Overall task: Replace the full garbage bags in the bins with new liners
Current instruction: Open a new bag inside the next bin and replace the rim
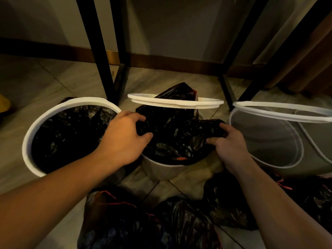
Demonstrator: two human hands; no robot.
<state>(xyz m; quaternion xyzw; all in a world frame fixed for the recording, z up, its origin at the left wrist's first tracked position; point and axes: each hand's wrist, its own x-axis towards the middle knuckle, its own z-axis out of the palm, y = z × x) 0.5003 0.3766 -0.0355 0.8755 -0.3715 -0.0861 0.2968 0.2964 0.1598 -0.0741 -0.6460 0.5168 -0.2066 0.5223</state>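
Observation:
Three white bins stand in a row on the floor. The middle bin (161, 170) holds a black liner (177, 139) whose top sticks up through a raised white ring (175, 103). My left hand (124, 139) grips the liner's left edge and my right hand (227, 143) grips its right edge. The left bin (29, 139) has its ring down, with a black liner (70, 133) inside. The right bin (280, 139) has no bag in it and its ring (280, 112) is lifted. Several full black garbage bags (161, 221) with red drawstrings lie on the floor near me.
Black metal table legs (100, 51) rise behind the bins, with another frame (239, 56) at the right. A wall with a brown skirting board (170, 62) runs along the back. Tiled floor (45, 83) extends to the left.

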